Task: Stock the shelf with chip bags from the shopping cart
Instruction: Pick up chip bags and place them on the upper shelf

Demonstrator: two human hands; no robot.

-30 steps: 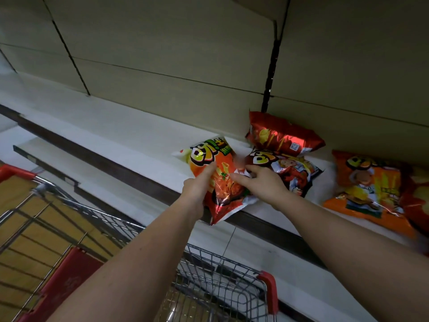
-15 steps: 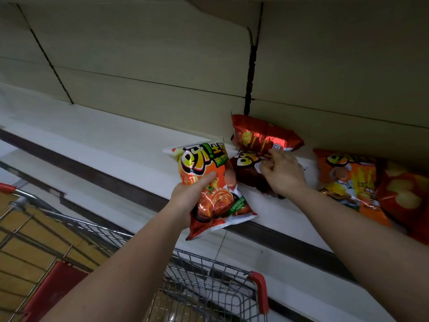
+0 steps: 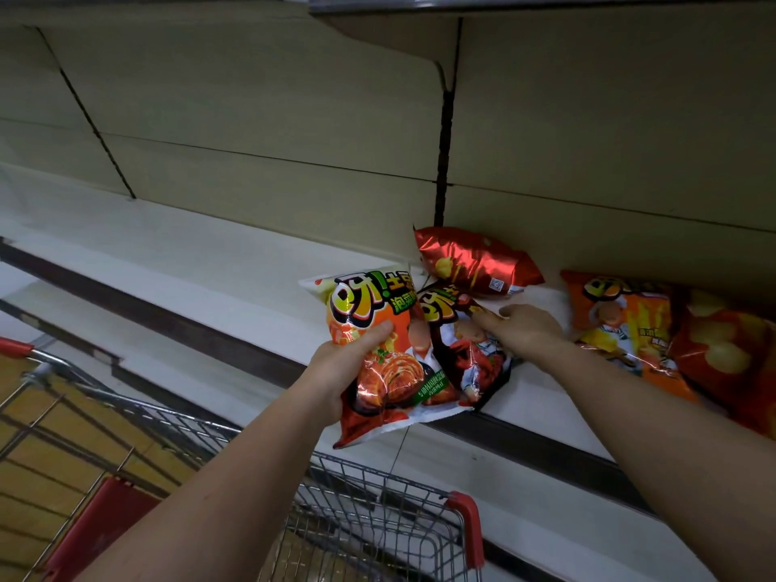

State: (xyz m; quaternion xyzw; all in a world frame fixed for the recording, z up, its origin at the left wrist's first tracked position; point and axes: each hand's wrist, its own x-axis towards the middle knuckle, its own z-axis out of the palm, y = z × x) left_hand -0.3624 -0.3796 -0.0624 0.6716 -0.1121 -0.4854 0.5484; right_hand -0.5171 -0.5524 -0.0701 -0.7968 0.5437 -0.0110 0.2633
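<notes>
Right, big white shelf [image 3: 210, 262] stretches ahead of me, beige back panels behind it, and the wire shopping cart [image 3: 378, 514] with red corner guards sits below my arms. My left arm reaches up from the lower left, and my left hand [image 3: 340, 371] grips the orange kimchi-flavour chip bag [image 3: 378, 350], thumb curled across its front, the bag tilted with its bottom edge hanging over the shelf lip. My right arm comes in from the lower right, and my right hand [image 3: 525, 333] rests on the dark red chip bag [image 3: 466, 354] lying flat on the shelf, fingers extended over it. Behind that one, a shiny red bag [image 3: 478, 262] leans at the back panel. Further right lie an orange bag [image 3: 621, 321] and another red bag [image 3: 722, 350], overlapping.
</notes>
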